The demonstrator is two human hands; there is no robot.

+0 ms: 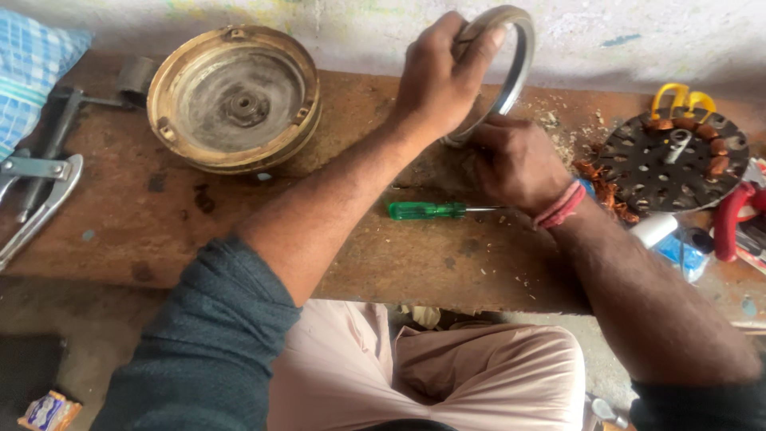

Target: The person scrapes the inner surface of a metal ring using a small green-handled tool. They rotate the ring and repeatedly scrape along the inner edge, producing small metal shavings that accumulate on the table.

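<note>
Rusty workbench (239, 231) first: a green screwdriver (427, 210) lies at six o'clock of the right hand (515, 164), fist closed on the metal ring's (511, 60) bottom edge. Left hand (439, 76) pinches its top; steady turning seems needed.

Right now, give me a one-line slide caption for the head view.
Both hands, left hand above and right hand below, hold a metal ring upright on the worn bench, green screwdriver beside them.

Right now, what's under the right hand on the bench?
The green-handled screwdriver lies on the bench with its shaft running under the right hand; the tip is covered. That hand also hides the lower edge of the metal ring, which the left hand grips higher up.
</note>
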